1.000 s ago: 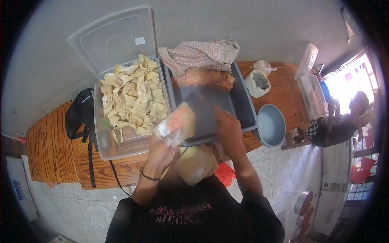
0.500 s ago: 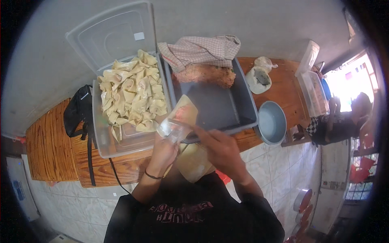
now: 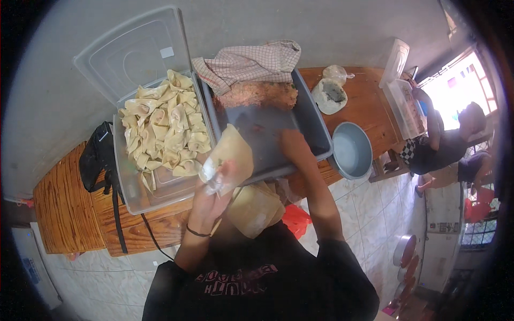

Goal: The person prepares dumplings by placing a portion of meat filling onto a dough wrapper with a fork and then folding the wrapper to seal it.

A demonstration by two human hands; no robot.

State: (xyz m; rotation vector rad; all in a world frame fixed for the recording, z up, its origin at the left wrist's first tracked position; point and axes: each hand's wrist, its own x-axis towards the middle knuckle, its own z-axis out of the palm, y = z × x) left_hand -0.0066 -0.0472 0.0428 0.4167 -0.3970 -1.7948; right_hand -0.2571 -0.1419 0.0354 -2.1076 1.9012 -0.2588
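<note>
My left hand is closed under a floury wonton wrapper, with a dab of pink minced filling on it. Over the near right part of the grey tub is my right hand. Its fingers are smeared by motion, so whether they hold anything cannot be made out. At the tub's far end a mound of minced filling lies under a checked cloth. Folded wontons fill much of the clear plastic box to the left. A stack of wrappers rests close against my body.
A grey-blue bucket and a white container stand right of the tub. Left of the box lies a black bag with dangling straps. Another person is at the far right, beside a lidded clear box.
My right hand has moved away from the wrapper, out over the grey tub. My left hand has shifted slightly left and nearer, still holding the wrapper.
</note>
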